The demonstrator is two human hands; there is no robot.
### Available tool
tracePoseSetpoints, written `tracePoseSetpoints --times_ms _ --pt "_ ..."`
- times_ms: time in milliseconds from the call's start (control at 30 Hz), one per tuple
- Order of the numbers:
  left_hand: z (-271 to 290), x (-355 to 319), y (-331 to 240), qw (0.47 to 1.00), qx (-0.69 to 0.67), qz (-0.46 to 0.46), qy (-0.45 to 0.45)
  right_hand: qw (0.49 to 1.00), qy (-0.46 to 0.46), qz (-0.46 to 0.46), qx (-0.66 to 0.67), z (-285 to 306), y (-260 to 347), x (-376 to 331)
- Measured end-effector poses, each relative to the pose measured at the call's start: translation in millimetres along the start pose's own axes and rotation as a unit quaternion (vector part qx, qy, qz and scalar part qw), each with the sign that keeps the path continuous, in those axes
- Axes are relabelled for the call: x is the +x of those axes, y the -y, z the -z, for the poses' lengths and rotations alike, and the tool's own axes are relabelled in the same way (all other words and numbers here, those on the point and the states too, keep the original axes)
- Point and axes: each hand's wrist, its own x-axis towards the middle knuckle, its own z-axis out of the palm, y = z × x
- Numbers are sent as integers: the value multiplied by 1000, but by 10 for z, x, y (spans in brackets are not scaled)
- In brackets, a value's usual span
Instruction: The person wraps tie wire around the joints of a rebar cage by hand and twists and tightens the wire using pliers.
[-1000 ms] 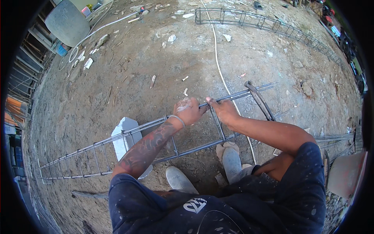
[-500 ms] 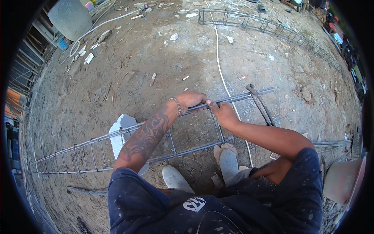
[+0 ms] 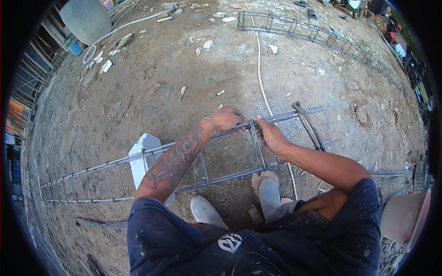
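A long rebar cage (image 3: 201, 162), with steel bars joined by square stirrups, lies crosswise in front of me. My left hand (image 3: 229, 119) curls round its far bars, just left of a stirrup (image 3: 256, 145). On the other side of that stirrup is my right hand (image 3: 274, 135), thumb above the bars and fingers bent below them, partly hidden. Any thin tie wire between the fingers is too small to make out. A pair of dark pincers (image 3: 307, 123) rests across the cage's right end, its head over the far bars.
A white block (image 3: 141, 156) props the cage on the left. Another rebar cage (image 3: 313, 33) lies at the far right. A pale hose (image 3: 260, 78) runs under my cage, near my boots (image 3: 270, 193). A bucket (image 3: 405, 216) stands at right, a grey drum (image 3: 86, 20) at far left.
My right hand has shifted slightly right, away from my left hand, uncovering the stirrup's top corner. My left hand stays at nearly the same spot on the bars.
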Motion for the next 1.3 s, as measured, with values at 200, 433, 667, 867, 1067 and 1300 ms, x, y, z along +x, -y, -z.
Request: tracePoseSetpoints --times_ms 200,433,667,867,1067,1300 --pt "-60 -144 -137 998 51 -16 -44 996 -11 78 -50 -11 -78 -11" --pt "-163 -102 -20 969 184 -91 -140 994 -61 -29 -80 -132 122 98" --pt "-200 45 76 931 238 -148 -234 989 -53 29 -135 -154 53 102" --pt "-192 112 80 916 279 -154 -244 982 -56 51 -172 -162 121 -66" --pt "-132 62 31 906 328 -123 -239 988 -39 68 -136 -162 69 -51" --pt "-69 -52 -136 989 107 10 -102 986 -37 109 -118 -144 -101 93"
